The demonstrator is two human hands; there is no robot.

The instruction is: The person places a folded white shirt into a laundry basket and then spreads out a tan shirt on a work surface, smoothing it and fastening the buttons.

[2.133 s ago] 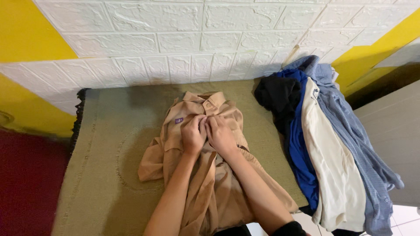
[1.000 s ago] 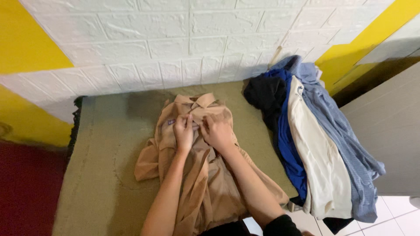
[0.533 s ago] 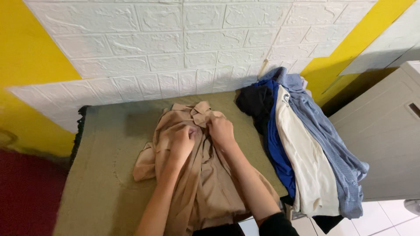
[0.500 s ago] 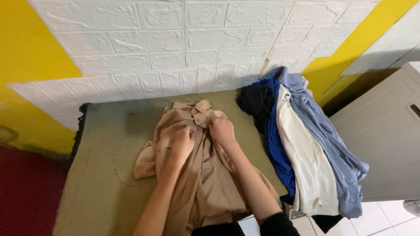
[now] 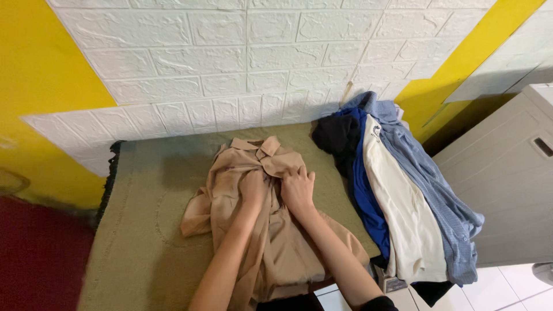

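Note:
A tan collared shirt (image 5: pixel 230 196) lies front-up on an olive-green mat (image 5: pixel 144 230), its collar toward the wall and its hem hanging over the near edge. My left hand (image 5: pixel 252 189) and my right hand (image 5: pixel 298 190) rest side by side on the shirt's chest, just below the collar. Both hands have their fingers bent down into the fabric at the front opening. Whether they pinch a button or the placket is hidden under the fingers.
A pile of clothes (image 5: pixel 397 196) lies at the right end of the mat: a black piece, a blue one, a cream shirt and a light-blue shirt. A white brick-pattern wall (image 5: pixel 230 57) stands behind. A grey cabinet (image 5: pixel 507 190) is at the right.
Both hands have slid a little down the shirt front, from the collar to the chest. The collar now lies flatter. The camera view shifted slightly.

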